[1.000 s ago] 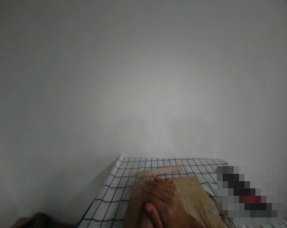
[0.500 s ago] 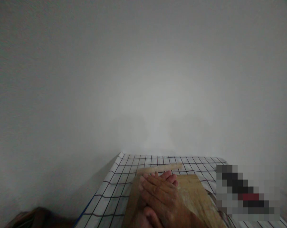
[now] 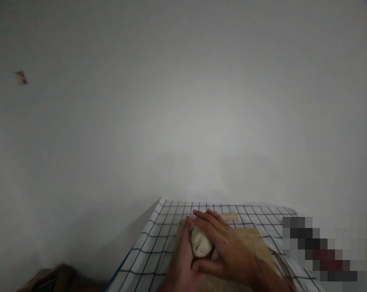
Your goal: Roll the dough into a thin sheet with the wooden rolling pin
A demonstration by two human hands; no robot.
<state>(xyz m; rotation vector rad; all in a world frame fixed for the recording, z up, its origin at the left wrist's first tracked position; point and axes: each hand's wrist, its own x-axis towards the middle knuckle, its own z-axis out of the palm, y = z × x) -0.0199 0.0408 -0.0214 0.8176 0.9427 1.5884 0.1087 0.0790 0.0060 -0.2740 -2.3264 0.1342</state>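
Observation:
A pale ball of dough (image 3: 201,244) with a folded, creased surface sits between my two hands above the wooden board (image 3: 256,239). My left hand (image 3: 183,257) is on its left side, seen edge-on, with most of its palm hidden. From the right, my right hand (image 3: 227,247) curves around the dough, fingers stretched over its far side and thumb on the near side. Just beyond my right fingertips lies a light wooden stick (image 3: 231,217), perhaps a rolling pin, partly hidden by the hand.
A white cloth with a dark grid (image 3: 153,243) covers the table, which stands against a plain pale wall (image 3: 183,101). A blurred-out patch (image 3: 320,247) hides something at the right. Something dark brown (image 3: 58,275) is at the lower left.
My hands were pressed together, the right one over the left, hiding what was between them. They have parted and the dough ball shows. The view has shifted slightly left.

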